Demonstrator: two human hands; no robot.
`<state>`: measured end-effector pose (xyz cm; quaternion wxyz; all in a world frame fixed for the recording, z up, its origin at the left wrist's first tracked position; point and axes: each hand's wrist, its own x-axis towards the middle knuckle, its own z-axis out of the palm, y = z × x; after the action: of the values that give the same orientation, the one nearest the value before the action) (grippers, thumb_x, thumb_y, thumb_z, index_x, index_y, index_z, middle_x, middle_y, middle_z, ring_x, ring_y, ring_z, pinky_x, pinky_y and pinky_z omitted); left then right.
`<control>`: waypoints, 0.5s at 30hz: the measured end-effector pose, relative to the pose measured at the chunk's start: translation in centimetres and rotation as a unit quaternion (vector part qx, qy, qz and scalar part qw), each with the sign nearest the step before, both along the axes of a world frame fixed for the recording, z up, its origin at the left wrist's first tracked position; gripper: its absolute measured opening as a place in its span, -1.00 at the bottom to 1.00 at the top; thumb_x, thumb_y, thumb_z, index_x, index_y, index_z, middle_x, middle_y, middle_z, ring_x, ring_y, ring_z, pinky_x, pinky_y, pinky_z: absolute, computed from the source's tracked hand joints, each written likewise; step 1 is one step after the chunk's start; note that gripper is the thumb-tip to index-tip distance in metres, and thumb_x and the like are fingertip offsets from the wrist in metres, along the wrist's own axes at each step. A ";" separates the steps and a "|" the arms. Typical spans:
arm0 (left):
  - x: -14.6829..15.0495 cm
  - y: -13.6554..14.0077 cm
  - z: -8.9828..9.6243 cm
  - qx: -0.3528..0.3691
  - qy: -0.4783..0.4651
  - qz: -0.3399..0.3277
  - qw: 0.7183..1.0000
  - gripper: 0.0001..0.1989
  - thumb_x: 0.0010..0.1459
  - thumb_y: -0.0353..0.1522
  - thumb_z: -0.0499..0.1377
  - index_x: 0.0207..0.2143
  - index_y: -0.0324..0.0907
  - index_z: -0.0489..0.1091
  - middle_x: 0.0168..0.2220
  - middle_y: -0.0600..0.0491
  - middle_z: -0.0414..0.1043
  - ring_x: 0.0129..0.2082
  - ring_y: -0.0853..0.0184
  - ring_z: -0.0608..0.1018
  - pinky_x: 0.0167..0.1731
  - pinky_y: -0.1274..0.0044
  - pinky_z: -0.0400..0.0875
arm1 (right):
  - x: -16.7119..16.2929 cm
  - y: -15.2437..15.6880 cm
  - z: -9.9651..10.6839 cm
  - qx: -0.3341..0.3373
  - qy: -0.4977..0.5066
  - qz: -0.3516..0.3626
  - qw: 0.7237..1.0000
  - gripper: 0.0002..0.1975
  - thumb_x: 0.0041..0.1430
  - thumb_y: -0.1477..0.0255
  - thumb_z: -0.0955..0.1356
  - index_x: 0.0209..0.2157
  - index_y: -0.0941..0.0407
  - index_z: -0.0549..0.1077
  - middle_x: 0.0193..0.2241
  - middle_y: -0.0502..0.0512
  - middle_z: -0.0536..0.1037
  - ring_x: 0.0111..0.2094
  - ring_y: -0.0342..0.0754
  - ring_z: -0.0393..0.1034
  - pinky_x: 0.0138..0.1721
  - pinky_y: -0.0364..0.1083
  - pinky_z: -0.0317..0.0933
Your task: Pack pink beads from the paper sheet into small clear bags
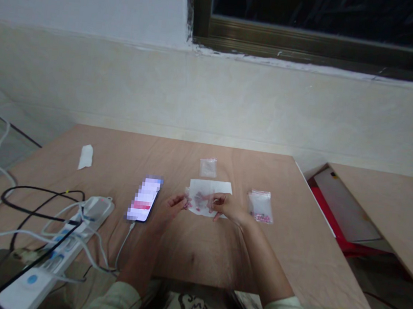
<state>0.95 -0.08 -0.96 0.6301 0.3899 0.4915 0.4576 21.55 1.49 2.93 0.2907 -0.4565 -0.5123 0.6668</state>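
A small clear plastic bag (195, 196) with pinkish bits showing in or under it is stretched between my hands. My left hand (173, 205) pinches its left side near some small pink pieces. At the other side, the fingers of my right hand (225, 205) are closed on the bag's edge. Below lies a sheet of white paper (226, 187) with a few small pink pieces on it. Behind the paper is a clear bag (208, 167). To the right, a stack of clear bags (260, 204) shows pink pieces along its lower end.
A phone (144, 199) with its screen lit lies left of my left hand, on a charging cable. A power strip (67, 243) with tangled cables occupies the left front. A white scrap (85, 156) sits farther back. The wooden table (188, 256) ends at a wall.
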 end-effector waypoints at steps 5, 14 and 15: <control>0.0 -0.2 0.3 0.007 0.029 -0.052 0.998 -0.71 -0.08 -0.19 0.16 -0.36 -0.23 0.41 -0.46 0.10 0.42 -0.43 0.40 0.43 -0.35 0.57 0.28 | -0.9 -0.6 -0.4 -0.042 0.052 -0.031 0.997 -0.72 -0.28 0.51 0.31 -0.38 0.17 0.47 -0.55 0.00 0.42 -0.57 -0.20 0.26 -0.60 -0.15 0.28; 0.0 -0.3 1.6 -0.014 -0.003 -0.099 0.995 -0.81 -0.12 -0.29 0.21 -0.42 -0.21 0.42 -0.49 0.12 0.36 -0.51 0.48 0.37 -0.43 0.60 0.26 | -1.4 -0.5 -1.6 -0.028 0.079 -0.010 0.996 -0.94 -0.28 0.51 0.31 -0.65 0.21 0.42 -0.68 -0.04 0.38 -0.63 -0.21 0.25 -0.57 -0.16 0.24; 0.1 -0.3 1.7 -0.022 -0.021 -0.103 0.994 -0.80 -0.12 -0.29 0.21 -0.41 -0.21 0.42 -0.45 0.10 0.38 -0.48 0.46 0.38 -0.41 0.58 0.27 | -1.4 -0.5 -1.8 -0.020 0.076 -0.008 0.997 -0.93 -0.26 0.49 0.32 -0.63 0.21 0.43 -0.68 -0.04 0.38 -0.63 -0.21 0.25 -0.57 -0.16 0.23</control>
<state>1.10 -0.41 0.79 0.6925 0.4146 0.4452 0.3879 20.15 0.98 1.16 0.3247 -0.4141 -0.4722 0.7072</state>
